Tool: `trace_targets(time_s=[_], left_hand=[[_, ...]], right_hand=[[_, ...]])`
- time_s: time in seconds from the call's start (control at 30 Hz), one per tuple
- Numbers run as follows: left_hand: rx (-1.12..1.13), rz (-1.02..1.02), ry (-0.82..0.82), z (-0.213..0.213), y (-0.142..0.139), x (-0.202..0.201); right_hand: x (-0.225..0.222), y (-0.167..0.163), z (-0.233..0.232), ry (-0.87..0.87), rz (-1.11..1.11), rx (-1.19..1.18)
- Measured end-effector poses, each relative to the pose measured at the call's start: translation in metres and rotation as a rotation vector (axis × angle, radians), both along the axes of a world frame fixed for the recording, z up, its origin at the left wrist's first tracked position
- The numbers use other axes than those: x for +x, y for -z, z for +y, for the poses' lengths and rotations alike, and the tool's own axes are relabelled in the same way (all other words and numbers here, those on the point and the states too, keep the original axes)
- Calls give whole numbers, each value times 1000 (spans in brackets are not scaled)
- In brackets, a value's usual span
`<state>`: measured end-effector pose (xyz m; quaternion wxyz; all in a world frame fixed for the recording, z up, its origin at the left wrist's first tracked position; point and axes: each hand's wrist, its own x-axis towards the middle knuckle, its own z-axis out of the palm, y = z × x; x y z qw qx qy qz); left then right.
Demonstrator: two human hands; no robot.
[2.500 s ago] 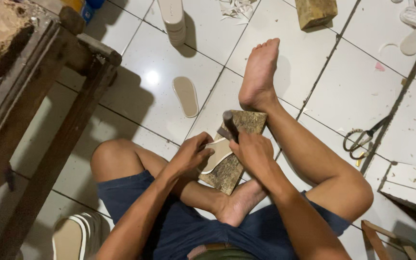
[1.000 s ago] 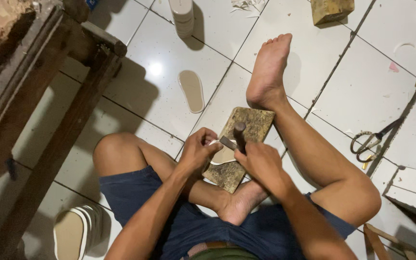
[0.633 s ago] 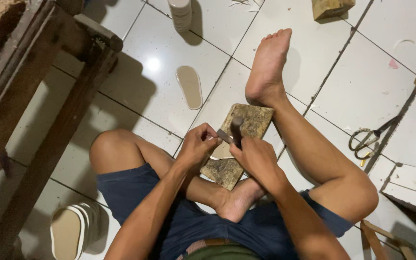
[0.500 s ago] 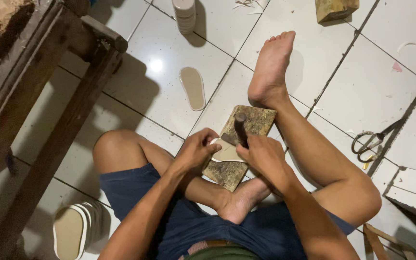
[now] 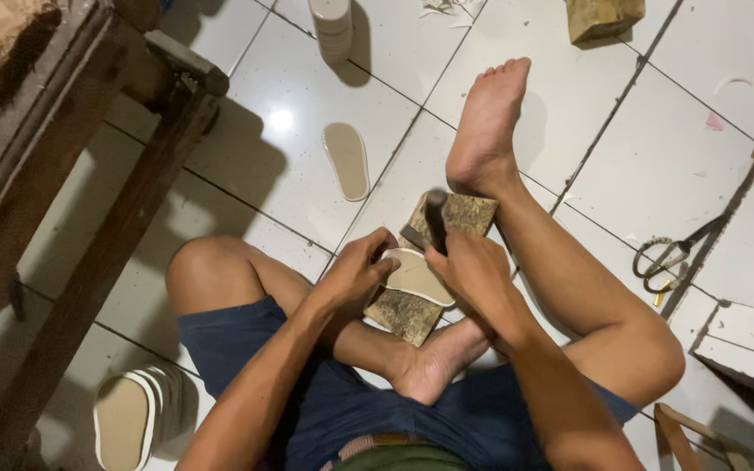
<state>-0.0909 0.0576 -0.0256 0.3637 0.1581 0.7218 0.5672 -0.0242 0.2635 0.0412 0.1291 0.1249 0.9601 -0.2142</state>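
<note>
Spanning the whole view, the white tiled floor (image 5: pixel 586 166) carries everything seen. A dark wooden bench (image 5: pixel 63 174) fills the left edge of the view, running from the top corner down to the bottom. The person sits on the floor beside it in dark blue shorts, one leg folded, the other stretched toward the far side.

A worn wooden block (image 5: pixel 434 262) lies on the floor between the legs, just behind the heel of the outstretched foot. A pale shoe sole (image 5: pixel 416 277) rests flat on the block's middle.

The left hand (image 5: pixel 355 277) presses its fingers onto the near left edge of the sole, pinning it to the block. The right hand (image 5: pixel 477 275) is clenched around the handle of a dark hammer-like tool (image 5: pixel 435 218), whose head is blurred above the block's far end; whether it touches the block cannot be told.

A stack of pale soles (image 5: pixel 137 414) lies at the lower left, next to the bench foot. A single sole (image 5: pixel 347 160) lies alone on a tile beyond the left knee. Another stack (image 5: pixel 333 22) stands at the top edge. A second wooden block (image 5: pixel 604 16) sits at the top edge, right of centre. Scissors (image 5: pixel 669 257) lie on the floor to the right of the outstretched leg.
</note>
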Motion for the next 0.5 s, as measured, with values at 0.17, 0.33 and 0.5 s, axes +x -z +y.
trace_targets(time_s=[0.17,0.33,0.5], left_hand=[[5,-247,-143,11,-1,0],[-48,42,-138,5,-2,1],[-19,-43,-2,0,-13,-1]], right_hand=[[5,2,-12,0,-45,6],[12,-4,-3,-61,-83,14],[-11,2,0,-15,-137,31]])
